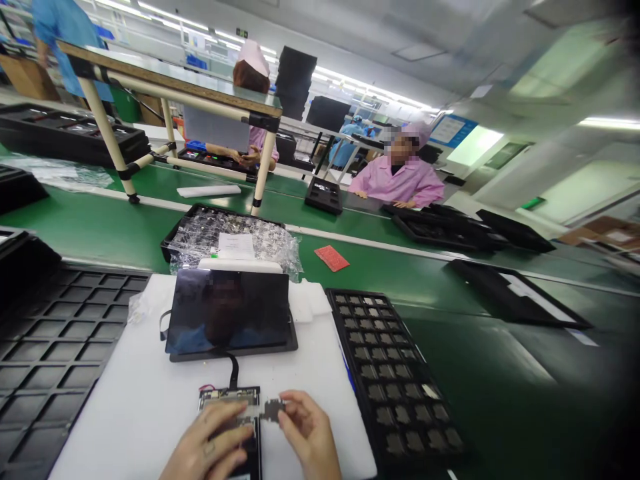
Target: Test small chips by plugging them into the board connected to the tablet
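On a white foam pad [135,373] lies an opened electronic device [255,450] with exposed circuitry at its top end. My left hand [213,443] rests over it, fingers spread and touching its surface. Between thumb and fingers of my right hand [310,430] is a small dark grey notched plate [272,410], held flat just at the device's right edge. A black ribbon cable [233,372] runs from the device up to a tablet-like screen [230,312], which is dark and tilted toward me. A short red wire [207,387] shows at the device's upper left corner.
Right of the pad, a black compartment tray [373,370] holds many similar grey pieces. Another black grid tray [95,310] lies left. Behind the screen sits a bubble-wrapped tray [230,233]; a red card [331,258] lies beyond. Co-workers in pink [400,177] sit across the green bench.
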### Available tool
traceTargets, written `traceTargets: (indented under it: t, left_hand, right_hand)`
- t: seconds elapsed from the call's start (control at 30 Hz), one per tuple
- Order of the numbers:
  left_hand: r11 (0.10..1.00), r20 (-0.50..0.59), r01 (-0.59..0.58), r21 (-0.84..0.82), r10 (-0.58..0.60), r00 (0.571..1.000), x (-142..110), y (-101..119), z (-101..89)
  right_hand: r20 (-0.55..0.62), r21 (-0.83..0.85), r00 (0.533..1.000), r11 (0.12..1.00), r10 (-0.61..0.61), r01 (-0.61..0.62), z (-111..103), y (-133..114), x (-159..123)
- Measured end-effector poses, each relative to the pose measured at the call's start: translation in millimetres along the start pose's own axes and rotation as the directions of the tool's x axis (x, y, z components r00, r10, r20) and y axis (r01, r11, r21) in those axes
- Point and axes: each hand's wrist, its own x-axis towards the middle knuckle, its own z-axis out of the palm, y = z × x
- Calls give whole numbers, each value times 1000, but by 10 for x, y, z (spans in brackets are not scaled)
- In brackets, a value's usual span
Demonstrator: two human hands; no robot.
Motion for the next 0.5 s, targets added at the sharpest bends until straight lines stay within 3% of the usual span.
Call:
traceTargets:
  t: [0.03, 0.17, 0.37, 0.5]
  left_hand:
    - [988, 66, -106, 116, 99, 993, 10, -89, 8]
    - [927, 111, -142, 346, 110, 988, 68, -216, 46]
    - [930, 20, -135, 341, 137, 990, 155, -159, 79]
    - [925, 29, -156, 346, 155, 987, 176, -180, 71]
  right_hand:
    - [-47, -74, 998, 996, -44, 41, -7, 18, 40]
    - [-132, -335, 968, 928, -215, 161, 41, 60, 101]
    - [-112, -444, 938, 861, -329, 249, 134, -29, 86]
    - [-123, -481, 915, 830, -384, 283, 144, -58, 95]
